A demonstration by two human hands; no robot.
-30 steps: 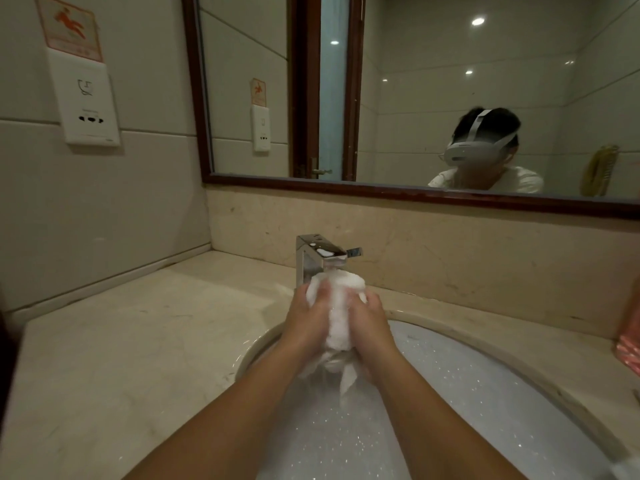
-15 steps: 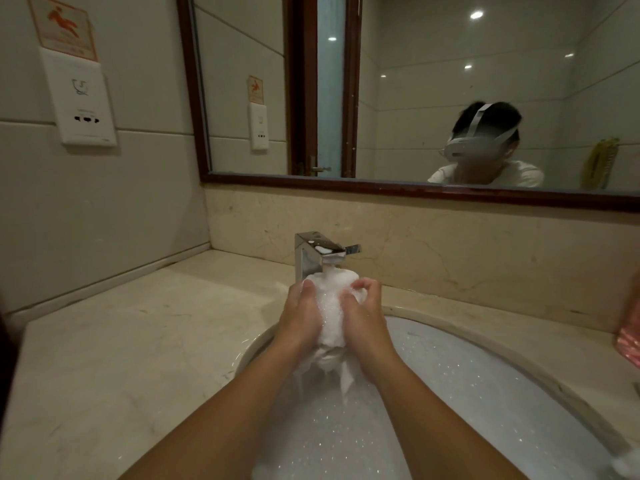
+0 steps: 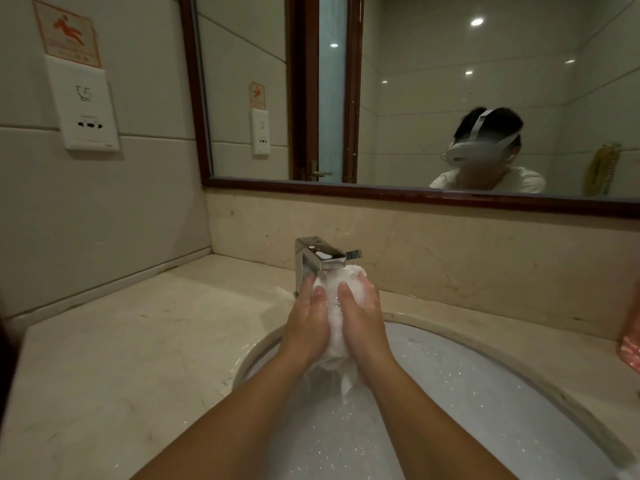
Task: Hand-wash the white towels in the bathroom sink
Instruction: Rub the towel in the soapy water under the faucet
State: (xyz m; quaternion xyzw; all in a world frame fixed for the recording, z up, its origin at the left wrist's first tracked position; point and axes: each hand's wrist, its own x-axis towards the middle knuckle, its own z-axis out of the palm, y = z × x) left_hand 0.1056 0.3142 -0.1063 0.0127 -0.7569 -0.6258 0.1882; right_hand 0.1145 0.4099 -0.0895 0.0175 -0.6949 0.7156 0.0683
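I see both forearms reach forward, wrists close together. My left hand [image 3: 306, 327] and right hand [image 3: 362, 323] face each other, wet and soapy, fingers curled round the towel [image 3: 334, 306] squeezed between them.

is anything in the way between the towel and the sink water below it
Nothing visible does. The left hand and right hand grip the white towel between them, just below the faucet spout. Straight beneath lies open foamy water in the sink; only the towel's own tail hangs down.
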